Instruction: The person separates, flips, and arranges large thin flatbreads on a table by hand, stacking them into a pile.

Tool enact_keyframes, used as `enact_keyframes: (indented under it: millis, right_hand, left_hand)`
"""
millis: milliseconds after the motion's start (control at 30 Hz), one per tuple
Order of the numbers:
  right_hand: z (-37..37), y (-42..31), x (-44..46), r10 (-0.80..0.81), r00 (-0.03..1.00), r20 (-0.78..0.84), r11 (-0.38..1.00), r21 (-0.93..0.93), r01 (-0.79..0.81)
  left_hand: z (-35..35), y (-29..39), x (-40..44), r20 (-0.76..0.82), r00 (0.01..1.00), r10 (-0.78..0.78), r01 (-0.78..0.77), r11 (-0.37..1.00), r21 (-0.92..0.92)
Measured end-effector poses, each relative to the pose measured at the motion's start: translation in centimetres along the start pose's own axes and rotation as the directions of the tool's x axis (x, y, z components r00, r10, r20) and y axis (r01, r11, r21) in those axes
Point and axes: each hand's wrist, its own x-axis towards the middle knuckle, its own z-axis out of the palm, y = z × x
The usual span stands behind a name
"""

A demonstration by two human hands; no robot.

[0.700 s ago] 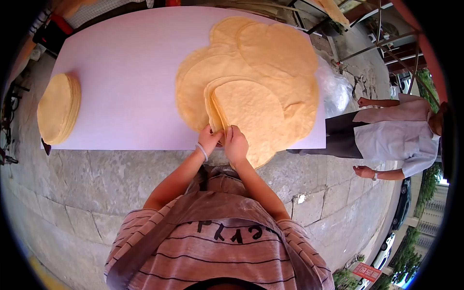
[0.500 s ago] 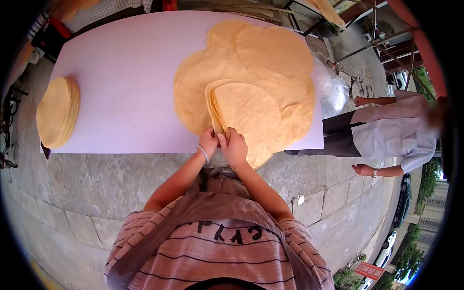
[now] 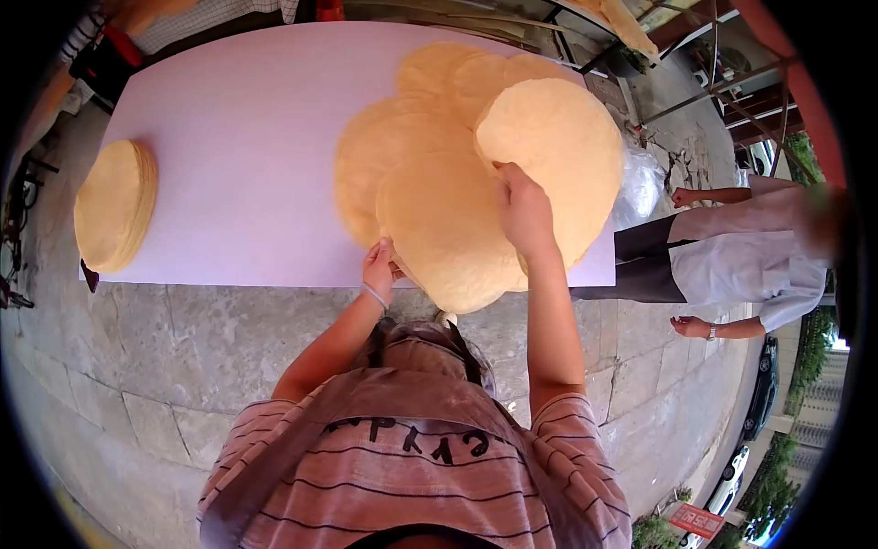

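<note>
Large thin round flatbreads lie overlapping at the right part of the white table. My right hand is closed on the left edge of a pale flatbread, which spreads over the right side of the pile. With fingers pinched at its lower left rim, my left hand grips a nearer flatbread. That nearer one hangs slightly over the table's front edge. Other flatbreads show behind and to the left. How many layers each hand grips cannot be made out.
On the table, a separate flatbread stack sits at the far left end. Crumpled clear plastic lies past the right end. A person in a light shirt stands to the right. Metal frames rise at the upper right.
My hands were together at a folded bundle of flatbreads; now they are apart. The right hand has moved up and right with a flatbread edge, and the folded bundle is spread out.
</note>
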Motion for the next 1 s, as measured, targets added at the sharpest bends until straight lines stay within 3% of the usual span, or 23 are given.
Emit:
enact_keyframes:
  millis: [33,133,200,267,367,467,533,567,600,700,767,800,900,967,1000]
  right_hand:
    - [4.4,1.2,-1.6,-0.041,0.999,0.009,0.999,-0.025,0.041]
    - [14.2,1.1,-8.3,-0.023,0.994,0.106,0.998,0.064,0.016]
    - [15.8,0.7,-9.1,-0.001,0.997,0.078,0.995,0.101,-0.007]
    - [15.8,0.5,-9.0,0.025,1.0,0.006,0.993,0.116,-0.025]
    - [15.1,0.0,-8.8,0.07,0.991,0.112,0.996,0.039,-0.075]
    - [14.1,-1.7,-9.5,-0.037,0.999,0.008,0.999,-0.02,0.037]
    - [14.1,0.5,-9.7,-0.017,0.988,0.155,0.998,-0.054,0.025]
    - [13.6,2.2,-9.7,-0.002,0.974,0.225,0.997,-0.073,0.018]
    - [11.6,4.0,-8.1,0.173,0.94,0.294,0.982,-0.128,-0.141]
    - [0.9,5.2,-2.3,0.181,0.983,-0.017,0.943,-0.28,-0.178]
    - [-5.7,0.6,0.0,0.045,0.998,-0.036,0.951,-0.305,-0.054]
    - [-7.6,-1.2,0.6,-0.038,0.999,-0.03,0.958,-0.286,0.028]
    - [-6.0,-3.3,1.5,-0.114,0.992,0.062,0.982,-0.147,0.122]
    - [-0.4,-1.9,0.9,-0.117,0.982,0.151,0.971,-0.192,0.145]
    - [3.2,-0.7,-0.6,-0.126,0.965,0.228,0.958,-0.224,0.178]
  left_hand:
    - [0.5,0.4,-0.3,-0.016,0.999,-0.027,0.026,0.996,-0.09]
    - [0.2,-0.1,0.3,0.038,0.999,0.0,0.0,1.0,0.001]
    - [0.0,-0.1,0.6,0.051,0.997,0.062,-0.067,0.992,0.106]
    - [-0.2,-0.2,0.4,0.078,0.992,0.102,-0.114,0.977,0.179]
    - [0.4,0.4,0.0,0.143,0.979,0.143,-0.173,0.958,0.227]
    - [0.2,0.7,0.0,0.194,0.968,0.157,-0.199,0.956,0.217]
    - [-0.8,0.8,0.0,0.231,0.966,0.112,-0.16,0.966,0.203]
    - [-1.5,0.5,0.2,0.16,0.981,0.107,-0.138,0.97,0.2]
    - [-2.5,0.0,0.7,0.089,0.991,0.101,-0.116,0.974,0.196]
    - [-4.9,0.1,1.0,-0.057,0.998,0.02,-0.012,0.988,0.152]
    - [-5.1,0.6,0.6,-0.112,0.991,-0.071,0.094,0.973,0.213]
    - [-4.9,0.1,0.7,-0.082,0.996,-0.036,0.053,0.975,0.215]
    - [-3.4,-1.4,0.7,0.017,0.995,0.094,-0.095,0.96,0.263]
    - [-1.7,-0.7,0.8,0.096,0.975,0.201,-0.222,0.916,0.334]
    - [-0.5,0.1,0.5,0.098,0.98,0.172,-0.195,0.929,0.316]
